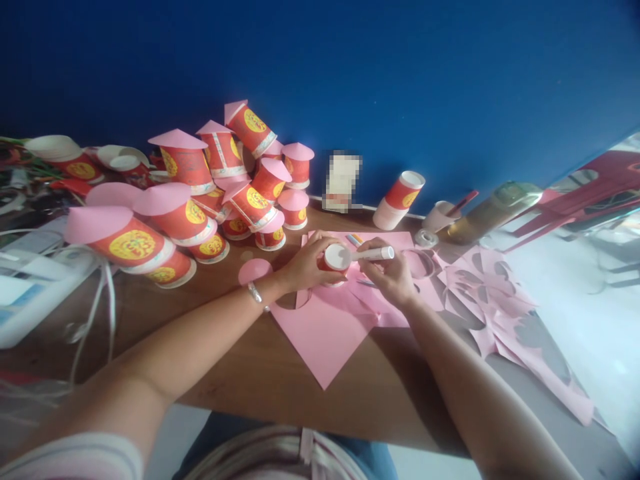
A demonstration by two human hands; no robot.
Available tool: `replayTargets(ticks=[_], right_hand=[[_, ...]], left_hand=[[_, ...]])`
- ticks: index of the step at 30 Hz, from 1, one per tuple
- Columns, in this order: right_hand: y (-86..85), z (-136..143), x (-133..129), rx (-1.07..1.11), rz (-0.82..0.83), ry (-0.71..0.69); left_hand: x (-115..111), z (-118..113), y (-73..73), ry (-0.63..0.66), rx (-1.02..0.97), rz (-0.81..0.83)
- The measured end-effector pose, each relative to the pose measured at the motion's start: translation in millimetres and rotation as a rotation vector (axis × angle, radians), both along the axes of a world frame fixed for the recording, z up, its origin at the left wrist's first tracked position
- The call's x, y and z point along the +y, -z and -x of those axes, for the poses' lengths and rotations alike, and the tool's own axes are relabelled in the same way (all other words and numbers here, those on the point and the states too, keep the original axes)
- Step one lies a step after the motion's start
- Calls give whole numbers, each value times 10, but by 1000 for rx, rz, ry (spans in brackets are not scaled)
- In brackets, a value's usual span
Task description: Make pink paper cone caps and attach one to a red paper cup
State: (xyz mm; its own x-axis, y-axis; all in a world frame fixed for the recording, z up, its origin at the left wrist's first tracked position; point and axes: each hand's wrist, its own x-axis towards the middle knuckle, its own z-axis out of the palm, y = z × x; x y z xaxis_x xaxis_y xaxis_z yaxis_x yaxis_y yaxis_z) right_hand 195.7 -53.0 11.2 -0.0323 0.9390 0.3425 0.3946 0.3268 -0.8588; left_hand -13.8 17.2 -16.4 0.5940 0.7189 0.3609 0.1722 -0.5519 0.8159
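My left hand (316, 260) is wrapped round a small red paper cup (336, 257), whose white round end faces up towards me. My right hand (393, 273) grips a white pen-shaped tool (377, 253). The tool's narrower end points left and meets or overlaps the cup's white end; I cannot tell what it is. Under both hands lie pink paper sheets (325, 340). A pink paper disc (255, 270) rests beside my left wrist.
Several red cups with pink cone tops (180, 160) are piled at the left. Against the wall stand stacked cups (400, 200), a tape roll (427, 238) and a bottle (493, 210). Cut pink scraps (505, 313) lie right. White cables (103, 300) hang at the left.
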Motion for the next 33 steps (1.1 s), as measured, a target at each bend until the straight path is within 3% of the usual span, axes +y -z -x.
replayTargets(ticks=[7, 18, 27, 33], right_hand=[[-17, 0, 7, -32, -18, 19], [-24, -3, 13, 5, -6, 4], [-31, 2, 8, 12, 7, -1], [-13, -9, 14, 23, 5, 5]], left_hand=[[-1, 37, 34, 12, -111, 215], [37, 92, -39, 181, -134, 252], [-13, -7, 59, -30, -121, 123], [30, 52, 26, 63, -125, 192]])
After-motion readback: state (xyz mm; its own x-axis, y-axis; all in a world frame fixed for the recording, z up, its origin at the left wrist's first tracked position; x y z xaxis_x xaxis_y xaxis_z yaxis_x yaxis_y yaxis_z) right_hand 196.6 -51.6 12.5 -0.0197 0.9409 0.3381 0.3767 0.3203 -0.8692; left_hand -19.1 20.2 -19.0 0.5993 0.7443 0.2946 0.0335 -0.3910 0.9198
